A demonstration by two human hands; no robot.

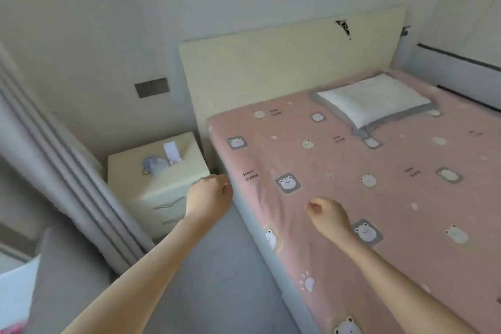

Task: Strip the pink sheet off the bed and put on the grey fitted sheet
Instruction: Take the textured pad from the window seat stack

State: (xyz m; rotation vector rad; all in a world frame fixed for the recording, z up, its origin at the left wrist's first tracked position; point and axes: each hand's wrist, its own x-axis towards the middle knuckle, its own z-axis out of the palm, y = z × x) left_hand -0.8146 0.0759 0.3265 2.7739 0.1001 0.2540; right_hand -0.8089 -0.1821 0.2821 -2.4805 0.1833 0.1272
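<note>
Head view: I am looking down along one long side of the bed, toward its head end.
Pink sheet: the pink cotton sheet printed with small bear faces (352, 184) is lying stretched over the whole mattress. It is wrapping down round the corner by the headboard, with a few creases running along the near edge.
Pillow: a white rectangular pillow with a grey border (374, 100) is lying on the pink sheet, close to the cream padded headboard (284, 62).
Left grip: my left grip (210, 192) is reaching to the mattress edge, just beside the cream bedside cabinet (162, 187). Its fingers are curling in at the sheet's side fold, and I cannot tell whether any fabric is caught in it.
Right grip: my right grip (329, 215) is hanging over the pink sheet, a little in from the edge, with its fingers curling under. No cloth is showing raised into it, yet I cannot tell whether it is pinching the sheet.
Grey fitted sheet: I am not seeing it anywhere that I can be sure of. A grey blurred mass at the lower left (67, 279) is too unclear to name.
Done so far: nothing, as I am judging it, since the pink sheet is on at every part showing.
Left to do: I am judging that the whole job is waiting. That means lifting the pillow off, pulling the pink sheet free corner by corner, then fetching and fitting the grey one.
</note>
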